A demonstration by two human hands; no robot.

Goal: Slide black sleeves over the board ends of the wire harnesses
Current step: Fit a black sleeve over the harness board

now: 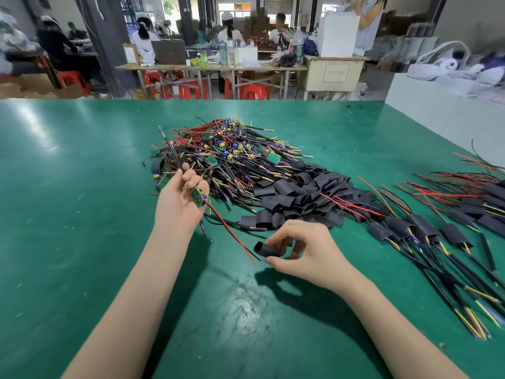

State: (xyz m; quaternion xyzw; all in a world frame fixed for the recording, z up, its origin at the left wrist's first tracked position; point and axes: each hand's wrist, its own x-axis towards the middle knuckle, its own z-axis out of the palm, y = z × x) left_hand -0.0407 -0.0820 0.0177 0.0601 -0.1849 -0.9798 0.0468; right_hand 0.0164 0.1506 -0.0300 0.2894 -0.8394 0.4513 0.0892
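My left hand (179, 202) grips one wire harness (175, 157) above the green table; its small green board (197, 196) sits at my fingertips, and red and black leads trail down to the right. My right hand (306, 250) pinches a short black sleeve (266, 249) between thumb and fingers just above the table, its open end facing left. The sleeve and the board are apart, roughly a hand's width. A big pile of bare harnesses (232, 154) lies behind my hands, with a heap of loose black sleeves (300, 195) to its right.
Harnesses with sleeves on them (437, 231) lie in a spread at the right of the green table (82, 242). A white box (426, 105) stands at the far right edge. Other people sit at benches beyond the table.
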